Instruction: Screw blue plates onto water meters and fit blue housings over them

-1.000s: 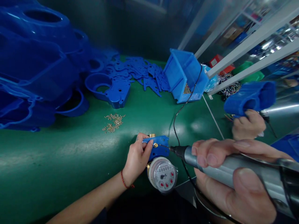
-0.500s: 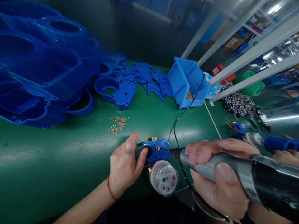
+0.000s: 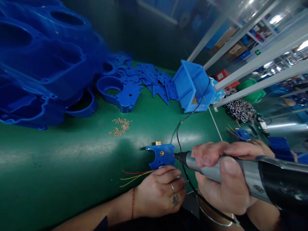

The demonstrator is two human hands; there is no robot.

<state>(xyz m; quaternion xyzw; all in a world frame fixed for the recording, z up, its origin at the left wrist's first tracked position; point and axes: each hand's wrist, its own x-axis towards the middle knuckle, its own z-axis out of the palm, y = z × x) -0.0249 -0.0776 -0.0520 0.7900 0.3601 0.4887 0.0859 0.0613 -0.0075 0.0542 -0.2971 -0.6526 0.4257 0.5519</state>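
My right hand [image 3: 223,179] is wrapped around a grey and black electric screwdriver [image 3: 250,179], its bit pointing left at the blue plastic plate [image 3: 166,157]. The bit's thin tip reaches toward a brass fitting [image 3: 162,153] on that plate. Just below, my left hand [image 3: 161,192] is closed over the water meter, whose round dial is now hidden under the fingers. Red and yellow wires [image 3: 137,175] stick out leftward from beneath this hand. Another brass end [image 3: 158,143] shows at the plate's upper edge.
Small brass screws [image 3: 121,126] lie in a loose pile on the green table [image 3: 84,160]. Blue housings [image 3: 48,73] are stacked at left, with flat blue plates [image 3: 149,77] behind. A blue bin [image 3: 192,86] stands at the back. A black cable [image 3: 179,131] crosses the table. Another person's hand [image 3: 258,146] is at right.
My left hand has moved right and down from beside the plate and closed over the water meter. The wires now show to its left. The screwdriver stays almost in place.
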